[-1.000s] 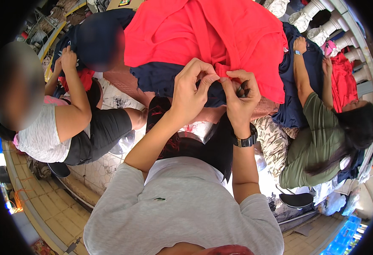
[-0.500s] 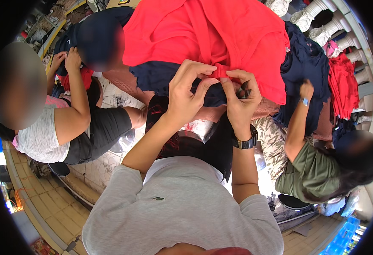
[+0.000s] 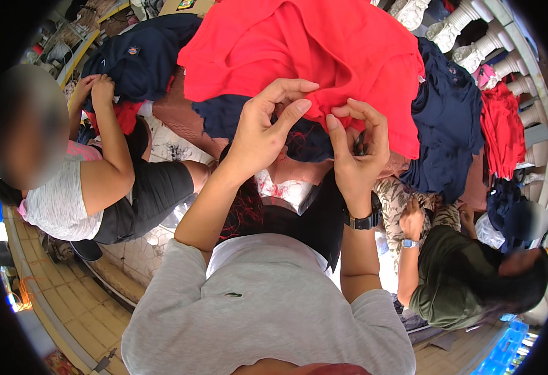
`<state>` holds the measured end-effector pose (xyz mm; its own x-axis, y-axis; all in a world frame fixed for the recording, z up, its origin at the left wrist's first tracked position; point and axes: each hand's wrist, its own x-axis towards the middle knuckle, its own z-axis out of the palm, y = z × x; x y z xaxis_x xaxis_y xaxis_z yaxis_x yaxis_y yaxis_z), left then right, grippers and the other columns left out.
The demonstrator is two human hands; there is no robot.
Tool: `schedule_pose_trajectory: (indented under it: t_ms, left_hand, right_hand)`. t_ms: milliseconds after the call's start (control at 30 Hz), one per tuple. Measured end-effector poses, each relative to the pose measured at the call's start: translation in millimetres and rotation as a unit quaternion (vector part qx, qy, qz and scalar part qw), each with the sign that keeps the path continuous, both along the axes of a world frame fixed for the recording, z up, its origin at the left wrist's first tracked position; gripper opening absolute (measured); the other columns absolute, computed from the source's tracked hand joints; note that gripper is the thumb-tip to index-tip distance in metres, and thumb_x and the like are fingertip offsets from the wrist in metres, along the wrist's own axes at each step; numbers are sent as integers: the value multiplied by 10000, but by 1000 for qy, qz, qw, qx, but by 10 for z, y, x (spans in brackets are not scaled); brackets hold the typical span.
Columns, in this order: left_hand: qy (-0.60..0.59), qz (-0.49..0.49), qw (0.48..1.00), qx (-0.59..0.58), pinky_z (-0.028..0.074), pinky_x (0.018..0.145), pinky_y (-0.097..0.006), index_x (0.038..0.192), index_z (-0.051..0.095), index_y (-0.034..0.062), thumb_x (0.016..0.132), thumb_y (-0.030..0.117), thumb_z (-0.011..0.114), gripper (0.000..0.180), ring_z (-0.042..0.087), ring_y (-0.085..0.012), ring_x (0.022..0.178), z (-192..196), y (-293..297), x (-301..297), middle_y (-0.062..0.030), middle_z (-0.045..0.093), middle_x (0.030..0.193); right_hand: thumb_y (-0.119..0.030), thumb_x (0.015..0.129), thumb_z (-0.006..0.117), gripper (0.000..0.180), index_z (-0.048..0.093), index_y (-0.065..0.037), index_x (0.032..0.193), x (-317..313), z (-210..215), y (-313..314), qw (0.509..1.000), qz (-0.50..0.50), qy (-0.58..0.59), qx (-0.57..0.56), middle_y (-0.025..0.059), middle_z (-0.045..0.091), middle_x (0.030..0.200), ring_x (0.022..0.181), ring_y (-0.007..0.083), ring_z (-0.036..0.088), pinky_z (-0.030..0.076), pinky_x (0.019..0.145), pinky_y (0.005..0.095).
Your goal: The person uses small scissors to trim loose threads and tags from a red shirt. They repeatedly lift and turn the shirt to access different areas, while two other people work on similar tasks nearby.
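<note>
A bright red garment (image 3: 361, 62) is spread in folds before me, over navy cloth (image 3: 214, 115) that shows along its near edge. My left hand (image 3: 266, 125) is at the red edge, its thumb and forefinger apart with a gap between the tips. Close by on the right, my right hand (image 3: 360, 147) has its thumb and forefinger near the same edge. Its other fingers curl around something small and dark, mostly hidden in the palm. Loose red threads (image 3: 243, 212) lie over my dark legwear.
At left a person (image 3: 105, 125) handles a navy garment (image 3: 130, 59). On the right another person (image 3: 455, 275) sits near a navy garment (image 3: 449, 112). Red cloth (image 3: 502, 131) hangs by white balusters (image 3: 486, 40). A blue plastic crate (image 3: 505, 350) stands at lower right.
My hands have moved slightly apart, and the left thumb and forefinger have parted from the red edge. The person at right has lowered a hand from the navy garment to the lap.
</note>
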<state>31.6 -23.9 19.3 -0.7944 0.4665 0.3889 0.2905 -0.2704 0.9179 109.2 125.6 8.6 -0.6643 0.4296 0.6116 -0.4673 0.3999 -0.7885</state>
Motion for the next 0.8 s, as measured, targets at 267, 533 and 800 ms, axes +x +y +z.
schedule_pose_trajectory:
  t_ms: [267,533,800]
  left_hand:
    - [60,33,995,-78,464,916,-242,1236,636,-19,1005,51,616,243,580,-79,1004,-44,-72,18,-36,673,1114]
    - [270,192,933,-141,494,791,-342,1070,693,29,898,47,696,173,597,-219,823,42,-30,47,-76,672,946]
    - [75,115,987,-87,511,755,-297,987,640,-2,939,39,658,65,630,-172,843,-156,44,31,-86,668,875]
  right_hand:
    - [44,848,700,469,597,-53,1295,45,309,-8,986,23,-88,141,84,563,684,540,189,557,416,515,325]
    - [40,828,670,362,601,-91,1158,-16,282,19,964,34,-170,200,140,581,689,623,331,625,451,566,401]
    - [50,826,697,272,625,-39,1073,-45,136,-37,976,22,-96,193,181,671,823,722,326,693,509,628,365]
